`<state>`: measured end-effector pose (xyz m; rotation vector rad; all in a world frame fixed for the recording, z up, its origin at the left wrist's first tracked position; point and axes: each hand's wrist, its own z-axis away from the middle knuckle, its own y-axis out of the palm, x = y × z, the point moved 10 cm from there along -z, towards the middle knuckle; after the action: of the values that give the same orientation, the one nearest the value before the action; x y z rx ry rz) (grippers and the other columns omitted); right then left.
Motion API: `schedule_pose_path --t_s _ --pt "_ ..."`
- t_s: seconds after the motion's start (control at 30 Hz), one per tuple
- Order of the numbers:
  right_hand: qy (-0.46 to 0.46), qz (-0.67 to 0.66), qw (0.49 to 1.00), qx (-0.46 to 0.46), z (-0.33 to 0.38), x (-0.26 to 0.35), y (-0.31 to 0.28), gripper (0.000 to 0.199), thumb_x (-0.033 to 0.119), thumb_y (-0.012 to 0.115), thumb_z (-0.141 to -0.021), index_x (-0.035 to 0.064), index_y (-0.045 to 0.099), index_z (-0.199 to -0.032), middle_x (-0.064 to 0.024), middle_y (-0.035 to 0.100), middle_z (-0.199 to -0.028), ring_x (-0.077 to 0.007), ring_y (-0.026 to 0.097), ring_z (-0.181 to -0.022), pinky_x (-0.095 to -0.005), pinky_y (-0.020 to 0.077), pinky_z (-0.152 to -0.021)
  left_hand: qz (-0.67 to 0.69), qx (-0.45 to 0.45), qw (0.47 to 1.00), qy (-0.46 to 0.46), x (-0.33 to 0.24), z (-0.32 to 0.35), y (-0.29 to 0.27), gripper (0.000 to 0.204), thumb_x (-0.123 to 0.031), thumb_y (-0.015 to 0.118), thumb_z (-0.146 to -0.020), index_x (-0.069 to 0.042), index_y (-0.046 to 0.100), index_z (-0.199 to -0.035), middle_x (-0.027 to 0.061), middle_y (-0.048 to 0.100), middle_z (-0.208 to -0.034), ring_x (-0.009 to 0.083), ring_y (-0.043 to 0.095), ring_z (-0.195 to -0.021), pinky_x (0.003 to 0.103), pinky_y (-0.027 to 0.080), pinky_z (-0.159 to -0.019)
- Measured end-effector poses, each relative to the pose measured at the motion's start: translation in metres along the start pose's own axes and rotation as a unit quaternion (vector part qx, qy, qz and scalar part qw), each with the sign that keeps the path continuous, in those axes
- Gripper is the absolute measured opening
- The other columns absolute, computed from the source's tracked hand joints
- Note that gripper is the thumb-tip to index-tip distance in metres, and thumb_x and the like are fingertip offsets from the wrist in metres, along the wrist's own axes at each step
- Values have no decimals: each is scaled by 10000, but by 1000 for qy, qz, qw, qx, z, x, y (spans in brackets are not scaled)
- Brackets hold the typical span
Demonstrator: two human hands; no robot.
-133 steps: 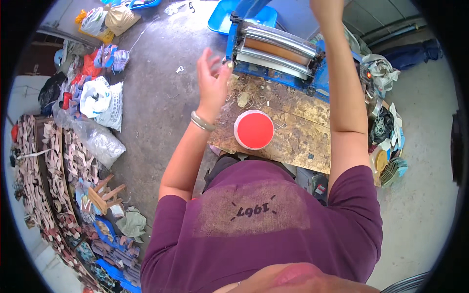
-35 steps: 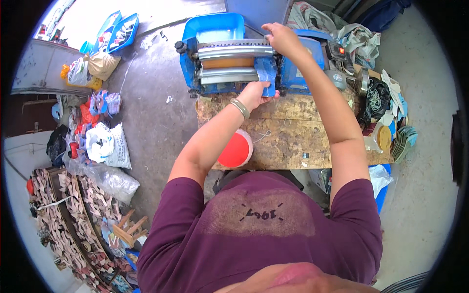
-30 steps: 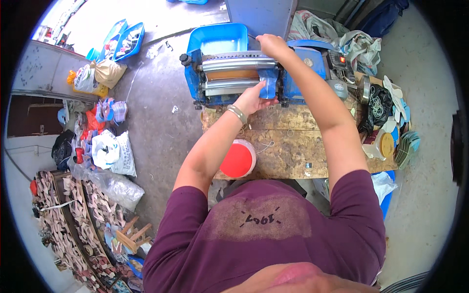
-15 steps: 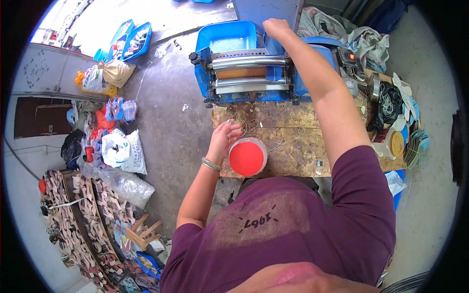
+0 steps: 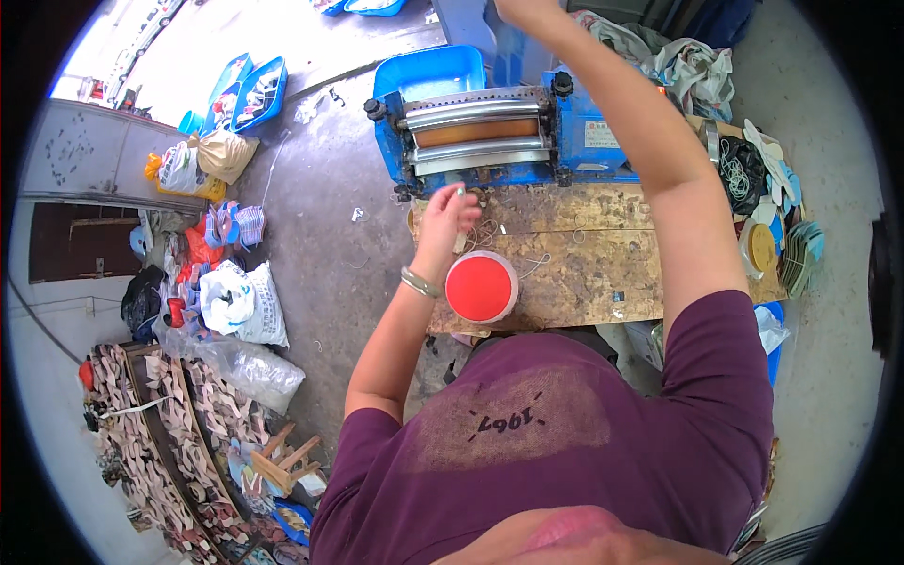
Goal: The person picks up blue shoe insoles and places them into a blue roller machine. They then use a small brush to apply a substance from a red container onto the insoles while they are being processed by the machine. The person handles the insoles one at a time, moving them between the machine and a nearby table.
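My right hand (image 5: 529, 9) reaches far forward beyond a blue roller machine (image 5: 478, 132), cut by the top of the picture. It appears closed on a blue piece (image 5: 510, 55) hanging beneath it, too blurred to name. Between the machine's two metal rollers shows a brown one. My left hand (image 5: 446, 224) is just in front of the machine, fingers loosely bent and apart, with nothing seen in it. Below that hand a round tub with a red top (image 5: 481, 287) stands on the worn wooden table (image 5: 603, 221).
Behind the machine stands a blue basin (image 5: 431, 68). Loose string (image 5: 535, 266) lies on the table. Rightward are a black bag (image 5: 742, 174), white sacks and a yellow-lidded jar (image 5: 761, 247). Bags and racks of shoe parts (image 5: 141, 443) fill the left side.
My right hand has moved up and away with the blue piece, which has left the rollers. My left hand has come forward toward the machine. The view has shifted slightly.
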<state>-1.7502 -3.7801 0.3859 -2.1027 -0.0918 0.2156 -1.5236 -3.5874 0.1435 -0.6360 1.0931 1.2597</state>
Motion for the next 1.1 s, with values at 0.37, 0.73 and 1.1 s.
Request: schedule_pose_path --t_s 0.37,0.73,1.1 --pt "-99 -405 900 125 15 96 20 244 38 527 -673 50 684 -859 -181 663 -831 -340 642 -747 -411 511 -660 -3 80 994 72 -76 -6 1 380 -206 507 -911 49 458 -1188 162 620 -997 219 640 -813 287 517 -643" --pt "43 -279 952 115 53 6 112 334 188 617 -790 70 624 -1102 -155 652 -1002 -300 630 -912 -375 493 -808 69 112 971 -199 55 -74 70 313 -106 436 -897 126 495 -1099 212 640 -959 261 660 -778 285 527 -664" --pt "51 -118 908 399 83 -6 275 343 164 626 -781 85 607 -1114 -148 623 -1089 -325 590 -1002 -417 473 -844 21 55 981 -184 25 -81 50 610 -523 421 -913 -1 415 -1227 203 591 -1106 264 662 -816 268 500 -636"
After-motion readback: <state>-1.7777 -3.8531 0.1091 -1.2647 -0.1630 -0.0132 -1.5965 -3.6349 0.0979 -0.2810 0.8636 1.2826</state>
